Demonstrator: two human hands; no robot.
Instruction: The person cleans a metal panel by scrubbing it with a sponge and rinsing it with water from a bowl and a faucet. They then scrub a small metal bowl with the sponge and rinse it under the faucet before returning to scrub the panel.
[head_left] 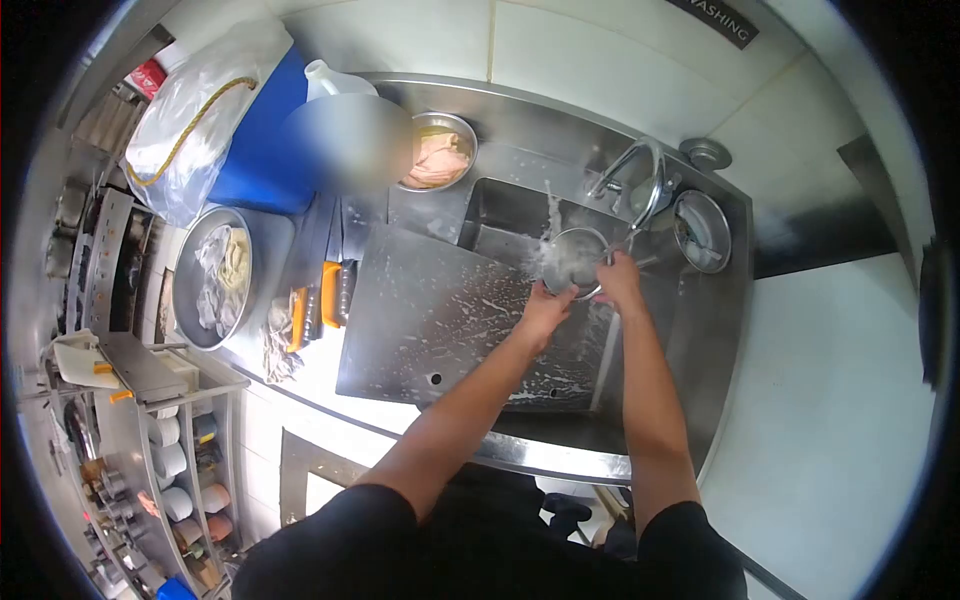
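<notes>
Over the sink basin I hold a round metal bowl, its inside blurred by running water. My left hand grips the bowl's near left rim, thumb on top. On the right side of the same rim, my right hand is closed, close to the end of the curved tap. Water splashes up beyond the bowl's far left edge. Under my left forearm lies a wet steel sheet dotted with suds, covering part of the sink.
A metal bowl with pinkish pieces stands behind the sink. Another metal bowl sits at right. Leftward are orange-handled tools, a large basin with cloths and a blue container. A shelf of crockery stands lower left.
</notes>
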